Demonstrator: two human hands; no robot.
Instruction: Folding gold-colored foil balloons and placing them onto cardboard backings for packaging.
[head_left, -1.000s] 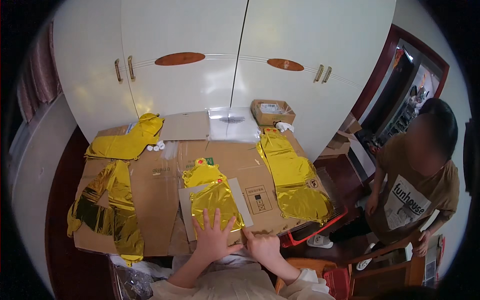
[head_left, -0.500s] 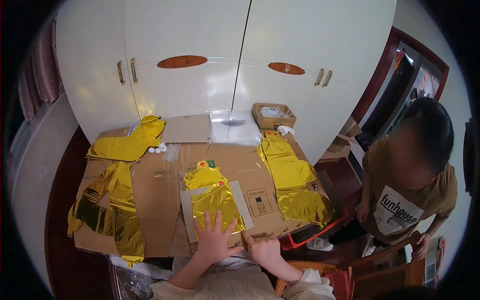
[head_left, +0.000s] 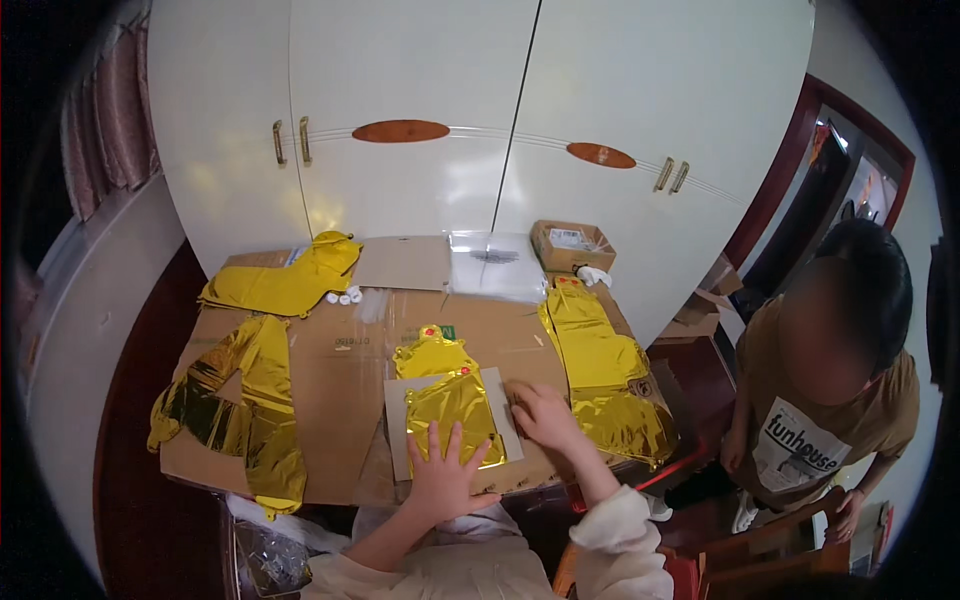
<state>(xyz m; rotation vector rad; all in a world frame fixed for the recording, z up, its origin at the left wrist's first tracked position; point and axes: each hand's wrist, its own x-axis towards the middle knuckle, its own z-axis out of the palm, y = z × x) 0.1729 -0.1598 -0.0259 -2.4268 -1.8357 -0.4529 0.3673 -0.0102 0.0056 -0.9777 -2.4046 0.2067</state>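
A flat gold foil balloon [head_left: 447, 400], with red spots near its upper end, lies over a grey card [head_left: 398, 425] at the middle of the table's near side. My left hand [head_left: 447, 478] rests on the foil's lower part, fingers spread. Just right of the card, my right hand [head_left: 545, 413] has its fingers bent inward at the card's right edge. Whatever its fingertips may hold is hidden.
More gold foil balloons lie at the left [head_left: 265, 400], back left [head_left: 275, 285] and right [head_left: 605, 375] on the cardboard-covered table [head_left: 335, 420]. Clear plastic bags [head_left: 497, 268] and a small carton [head_left: 575, 247] are at the back. A person [head_left: 825, 400] stands at the right.
My right hand has moved up from the card's lower right corner to its right edge, its pointing finger now bent in. My left hand stays spread on the foil. The view has shifted slightly.
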